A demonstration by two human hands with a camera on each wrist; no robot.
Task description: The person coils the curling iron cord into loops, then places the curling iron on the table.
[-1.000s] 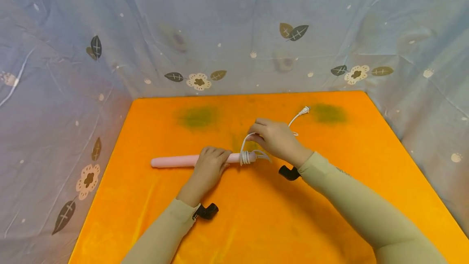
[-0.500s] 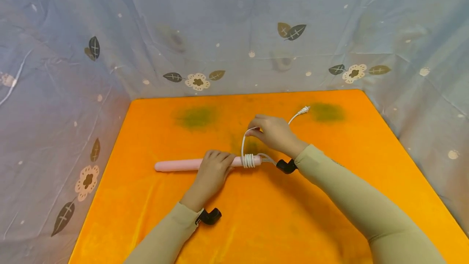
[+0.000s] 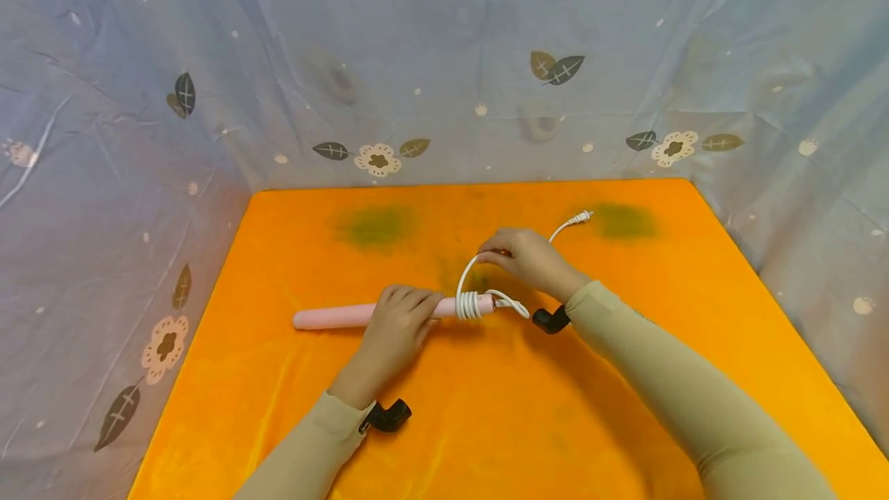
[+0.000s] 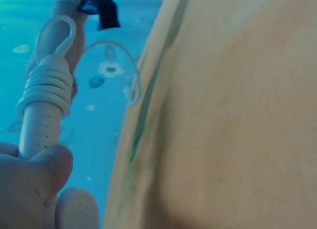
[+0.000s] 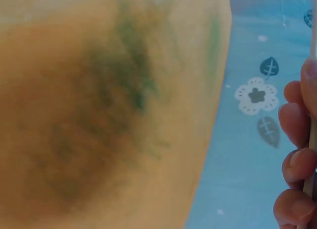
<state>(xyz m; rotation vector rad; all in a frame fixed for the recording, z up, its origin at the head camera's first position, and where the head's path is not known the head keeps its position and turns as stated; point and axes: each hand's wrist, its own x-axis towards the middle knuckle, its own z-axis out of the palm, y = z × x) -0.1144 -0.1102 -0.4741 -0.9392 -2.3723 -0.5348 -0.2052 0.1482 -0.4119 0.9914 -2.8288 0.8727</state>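
Note:
A slim pink hair iron (image 3: 336,316) lies roughly crosswise over the orange table in the head view. My left hand (image 3: 399,322) grips it around the middle; the left wrist view shows the thumb on its handle (image 4: 39,127), just below the coils. Several turns of white power cord (image 3: 468,305) are wound round the handle's right end. From there the cord arcs up to my right hand (image 3: 533,259), whose fingers and thumb hold it. In the right wrist view the fingers (image 5: 297,164) curl about the cord. Beyond that hand lies the white plug (image 3: 580,217).
The orange table (image 3: 528,423) has dark greenish patches near its back edge. Blue-grey patterned curtains (image 3: 444,60) stand along the back and both sides. A black wrist mount (image 3: 389,416) sits on the left wrist, another (image 3: 551,320) on the right.
My right hand has shifted slightly up, then back down and right, still holding the cord. The coiled end of the hair iron has moved a little right. My left hand keeps its grip.

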